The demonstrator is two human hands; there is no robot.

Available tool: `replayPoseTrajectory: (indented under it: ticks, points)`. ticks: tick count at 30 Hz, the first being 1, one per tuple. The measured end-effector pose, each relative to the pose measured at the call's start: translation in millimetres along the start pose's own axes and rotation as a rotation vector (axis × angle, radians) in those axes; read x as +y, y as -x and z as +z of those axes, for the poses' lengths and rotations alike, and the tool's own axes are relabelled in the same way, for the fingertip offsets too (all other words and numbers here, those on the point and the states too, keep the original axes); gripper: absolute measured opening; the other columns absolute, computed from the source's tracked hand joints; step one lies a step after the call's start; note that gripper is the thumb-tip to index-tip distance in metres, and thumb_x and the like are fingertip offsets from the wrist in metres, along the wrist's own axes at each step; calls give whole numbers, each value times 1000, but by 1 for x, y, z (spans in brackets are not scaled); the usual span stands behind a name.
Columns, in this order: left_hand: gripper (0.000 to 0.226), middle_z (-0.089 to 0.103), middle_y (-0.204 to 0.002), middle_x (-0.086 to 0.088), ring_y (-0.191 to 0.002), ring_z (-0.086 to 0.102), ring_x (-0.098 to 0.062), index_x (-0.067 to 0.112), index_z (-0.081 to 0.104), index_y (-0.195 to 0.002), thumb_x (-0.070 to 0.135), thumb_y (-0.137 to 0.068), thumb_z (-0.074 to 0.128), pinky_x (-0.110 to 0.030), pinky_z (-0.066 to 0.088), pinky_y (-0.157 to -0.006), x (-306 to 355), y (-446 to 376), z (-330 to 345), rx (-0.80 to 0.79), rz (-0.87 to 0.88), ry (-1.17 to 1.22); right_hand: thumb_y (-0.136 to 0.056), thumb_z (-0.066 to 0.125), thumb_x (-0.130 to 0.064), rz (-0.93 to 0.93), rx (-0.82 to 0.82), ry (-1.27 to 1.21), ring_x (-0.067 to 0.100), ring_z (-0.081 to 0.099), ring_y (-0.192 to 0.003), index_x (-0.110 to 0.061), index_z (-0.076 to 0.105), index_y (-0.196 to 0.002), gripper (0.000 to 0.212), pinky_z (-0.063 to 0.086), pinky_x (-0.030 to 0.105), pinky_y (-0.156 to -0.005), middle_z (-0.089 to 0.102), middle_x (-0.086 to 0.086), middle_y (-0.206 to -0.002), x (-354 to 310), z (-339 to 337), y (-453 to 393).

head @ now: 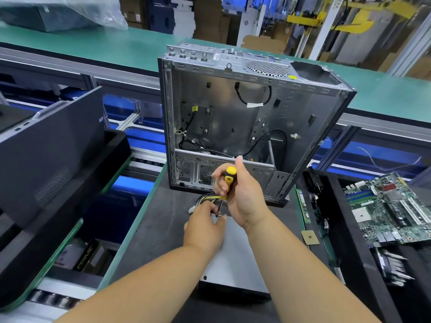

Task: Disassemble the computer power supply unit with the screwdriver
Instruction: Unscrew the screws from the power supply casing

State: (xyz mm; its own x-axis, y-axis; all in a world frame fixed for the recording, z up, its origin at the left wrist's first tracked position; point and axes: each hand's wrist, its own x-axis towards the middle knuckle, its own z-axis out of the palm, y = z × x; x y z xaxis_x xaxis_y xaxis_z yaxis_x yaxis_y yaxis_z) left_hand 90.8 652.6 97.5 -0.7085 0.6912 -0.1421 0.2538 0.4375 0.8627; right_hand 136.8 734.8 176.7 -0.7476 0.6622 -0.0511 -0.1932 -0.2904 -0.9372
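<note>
The grey metal power supply unit (233, 259) lies flat on the dark mat in front of me, its yellow and black cable bundle (205, 198) trailing from its far end. My right hand (242, 194) grips the yellow and black screwdriver (229, 177), held upright with its tip down at the unit's far edge. Beside the tip, my left hand (205, 227) rests on the unit's top, and its fingers pinch the screwdriver's metal shaft. The screw itself is hidden by my fingers.
An emptied computer case (245, 113) stands open just behind the unit. A black tray at the right holds a green motherboard (391, 206) and a heatsink (394, 266). A memory stick (303, 206) and a small chip (310, 237) lie by the mat's right edge. Black panels lean at the left (46, 155).
</note>
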Motion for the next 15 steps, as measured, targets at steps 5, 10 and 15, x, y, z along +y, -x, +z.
replayPoseTrajectory:
  ticks: [5, 10, 15]
  points:
    - [18, 51, -92, 12, -97, 54, -30, 26, 47, -83, 32, -90, 62, -46, 48, -92, 0, 0, 0, -5, -16, 9, -92, 51, -38, -52, -18, -2, 17, 36, -59, -15, 46, -81, 26, 31, 29, -63, 42, 1, -63, 1, -4, 1]
    - [19, 51, -90, 12, -93, 55, -25, 25, 47, -86, 31, -89, 65, -46, 47, -92, 0, 2, 0, 31, 37, 3, -90, 55, -33, -42, -37, 16, 18, 50, -69, -12, 49, -84, 22, 46, 29, -73, 54, 2, -71, -2, -7, 1]
    - [21, 51, -90, 13, -92, 53, -20, 28, 47, -84, 31, -84, 68, -42, 46, -91, 0, 4, -1, 66, 44, -4, -103, 46, -26, 10, -3, 5, 19, 56, -75, -4, 64, -88, 32, 51, 32, -80, 61, 5, -78, -7, -10, 0]
